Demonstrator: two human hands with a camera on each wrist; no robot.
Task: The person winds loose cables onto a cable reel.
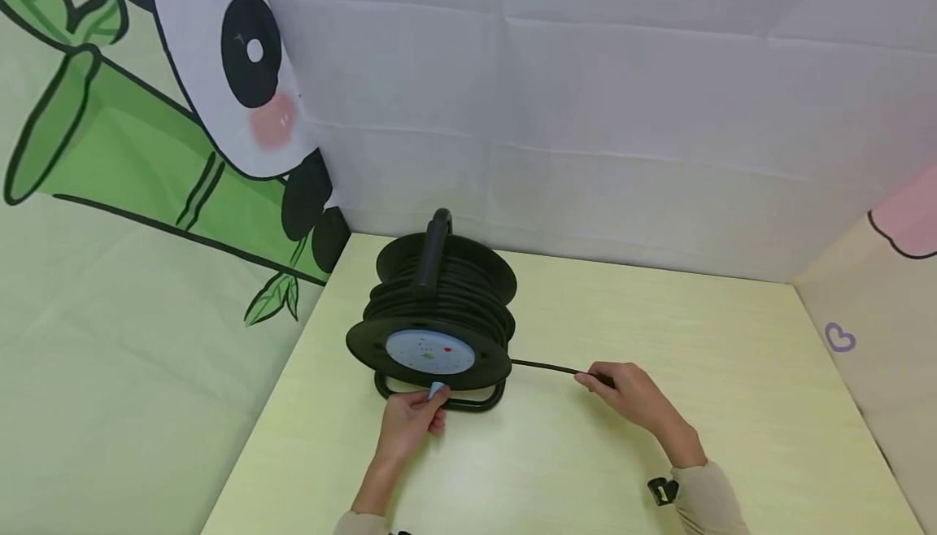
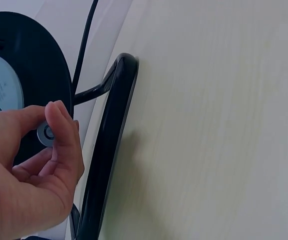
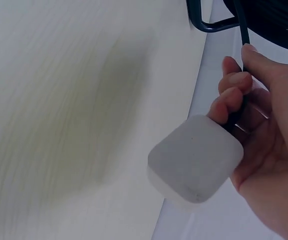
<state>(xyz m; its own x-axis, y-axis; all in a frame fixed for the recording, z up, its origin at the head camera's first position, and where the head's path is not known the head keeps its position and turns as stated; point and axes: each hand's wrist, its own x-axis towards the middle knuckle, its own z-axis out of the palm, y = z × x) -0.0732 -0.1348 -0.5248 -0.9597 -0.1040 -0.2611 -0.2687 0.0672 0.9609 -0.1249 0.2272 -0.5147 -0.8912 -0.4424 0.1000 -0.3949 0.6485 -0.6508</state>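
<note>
A black cable reel (image 1: 439,299) stands on its tubular frame, with a light blue socket plate (image 1: 430,352) on its front face. At the lower rim my left hand (image 1: 410,421) pinches a small light blue knob (image 1: 436,389) between thumb and fingers; the knob's round end shows in the left wrist view. Off the reel's right side runs a taut black cable (image 1: 542,366). My right hand (image 1: 633,395) grips it, with fingers curled round it. In the right wrist view a white block with rounded corners (image 3: 196,157) is beside the curled fingers, where the cable comes through.
A pale wooden tabletop (image 1: 732,356) lies under the reel. Behind it hangs a white cloth (image 1: 622,112), and a printed cartoon panel (image 1: 110,145) is at the left. The reel's carrying handle (image 1: 432,258) points up, and its base frame (image 2: 109,145) sticks out in front.
</note>
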